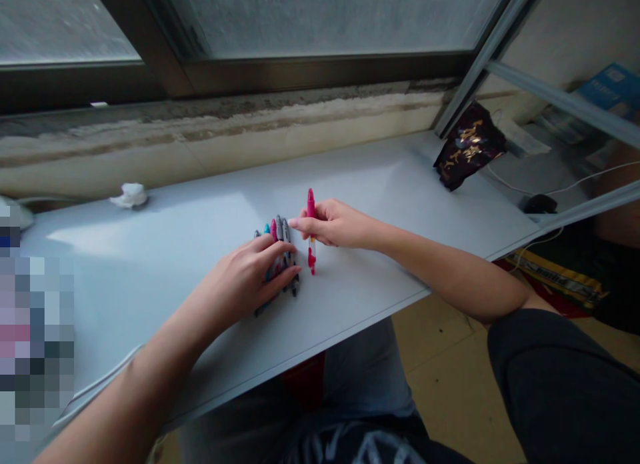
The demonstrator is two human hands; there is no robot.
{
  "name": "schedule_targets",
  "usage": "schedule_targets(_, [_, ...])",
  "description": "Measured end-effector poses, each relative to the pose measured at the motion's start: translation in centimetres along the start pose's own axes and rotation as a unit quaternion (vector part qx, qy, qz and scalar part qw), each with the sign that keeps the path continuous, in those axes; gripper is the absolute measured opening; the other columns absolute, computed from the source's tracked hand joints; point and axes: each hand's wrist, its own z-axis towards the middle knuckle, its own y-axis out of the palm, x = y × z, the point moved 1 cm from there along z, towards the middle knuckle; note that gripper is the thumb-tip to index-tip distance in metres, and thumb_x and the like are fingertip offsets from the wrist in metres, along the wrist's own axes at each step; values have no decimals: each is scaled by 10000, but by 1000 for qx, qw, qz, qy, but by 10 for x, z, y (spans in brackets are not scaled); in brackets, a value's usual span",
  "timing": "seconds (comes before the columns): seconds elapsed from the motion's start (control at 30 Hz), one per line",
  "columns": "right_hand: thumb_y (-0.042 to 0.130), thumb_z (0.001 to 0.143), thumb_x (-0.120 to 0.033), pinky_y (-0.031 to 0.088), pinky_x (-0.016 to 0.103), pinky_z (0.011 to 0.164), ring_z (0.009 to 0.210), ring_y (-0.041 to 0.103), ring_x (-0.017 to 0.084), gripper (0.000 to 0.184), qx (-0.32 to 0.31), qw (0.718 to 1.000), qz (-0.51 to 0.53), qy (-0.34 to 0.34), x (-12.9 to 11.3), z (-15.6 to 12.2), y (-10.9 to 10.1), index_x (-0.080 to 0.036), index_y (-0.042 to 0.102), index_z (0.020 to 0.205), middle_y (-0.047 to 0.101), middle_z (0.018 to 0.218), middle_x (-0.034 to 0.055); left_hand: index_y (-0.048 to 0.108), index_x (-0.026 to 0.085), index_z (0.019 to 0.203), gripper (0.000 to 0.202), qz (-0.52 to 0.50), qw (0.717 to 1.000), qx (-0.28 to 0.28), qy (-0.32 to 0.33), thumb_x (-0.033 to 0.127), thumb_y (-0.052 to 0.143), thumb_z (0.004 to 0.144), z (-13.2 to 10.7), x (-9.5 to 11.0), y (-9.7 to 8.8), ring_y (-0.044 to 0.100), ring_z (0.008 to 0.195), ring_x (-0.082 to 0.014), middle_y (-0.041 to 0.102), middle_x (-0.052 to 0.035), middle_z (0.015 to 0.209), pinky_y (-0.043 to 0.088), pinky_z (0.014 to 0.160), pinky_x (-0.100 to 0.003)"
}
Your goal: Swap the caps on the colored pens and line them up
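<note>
My left hand (240, 284) lies over a bunch of slim felt-tip markers (281, 241) on the pale grey desktop (165, 264), its fingers curled across their barrels. The markers have teal, pink, grey and dark caps, and their middles are hidden under my fingers. Just to the right, my right hand (335, 224) grips a single pink marker (311, 214) that stands nearly upright, its lower end near the desk. The fingertips of my right hand reach toward the bunch, close to the grey marker caps.
A crumpled white tissue (131, 195) lies near the desk's far edge, below the window sill. A dark foil bag with gold print (469, 147) sits at the far right corner beside a metal frame. White cables and a small black object (539, 204) lie beyond it.
</note>
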Motion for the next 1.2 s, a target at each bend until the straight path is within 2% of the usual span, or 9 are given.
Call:
schedule_targets(0.13, [582,1119,-512,361,201,460,401,422,70,557,-6,1000,14,21,-2,-2,-2,-152,664,702,481,433,-62,763,196,1234,429,2,1000,1,-15,532,526,1111,-1,2,1,671,695,-205,719,-88,1001,574,711,-353])
schedule_targets(0.3, [586,1094,-273,418,167,449,415,511,69,380,9,998,49,27,-5,-3,-2,-146,662,743,565,472,-49,773,209,1183,427,-6,999,11,-38,516,480,1134,-1,5,0,725,805,-228,750,-96,1050,571,728,-342])
schedule_targets(0.4, [592,1035,-136,420,153,449,412,505,59,249,50,995,86,-12,-5,-3,0,-185,573,792,589,492,-75,767,203,1025,512,-16,998,16,-51,477,358,1170,1,6,-3,703,770,-212,720,-78,938,550,716,-326])
schedule_targets(0.47, [642,1003,-125,423,156,451,421,514,61,239,62,992,108,-33,-4,-4,1,-210,514,820,603,511,-89,755,200,1009,557,-26,998,21,-58,463,296,1182,2,7,-6,697,769,-209,722,-79,928,547,725,-324])
schedule_targets(0.6, [750,968,-206,464,172,483,468,561,73,319,51,986,146,-58,-1,-4,4,-230,465,825,616,547,-94,733,190,1160,471,-50,997,38,-38,516,394,1168,1,9,-8,716,822,-218,763,-91,1000,572,785,-332])
schedule_targets(0.73, [779,985,-305,462,186,497,474,554,75,358,22,985,164,-51,-4,-6,5,-228,472,816,623,560,-85,712,192,1103,300,-47,995,88,-5,414,515,1148,-2,11,-8,714,815,-211,775,-83,969,581,820,-335])
schedule_targets(0.87, [708,1060,-465,407,194,490,447,490,64,486,-22,993,115,-16,-10,-11,6,-205,510,700,564,508,-64,717,195,1168,240,-46,991,127,-8,336,523,1153,-4,11,-9,738,832,-208,795,-81,990,589,848,-336])
schedule_targets(1.0, [554,1126,-585,404,213,530,413,401,58,721,-41,995,92,-16,-9,-12,7,-234,357,528,439,405,-57,707,197,1250,239,-26,989,146,-8,359,565,1146,-4,12,-13,708,785,-199,784,-68,956,571,819,-335])
schedule_targets(1.2, [493,1120,-658,330,262,494,388,331,68,744,-63,992,84,-65,-6,-11,6,-259,330,513,379,390,-63,627,207,851,365,-116,986,116,-25,323,449,1148,-2,18,-17,521,565,-134,608,13,691,434,600,-262])
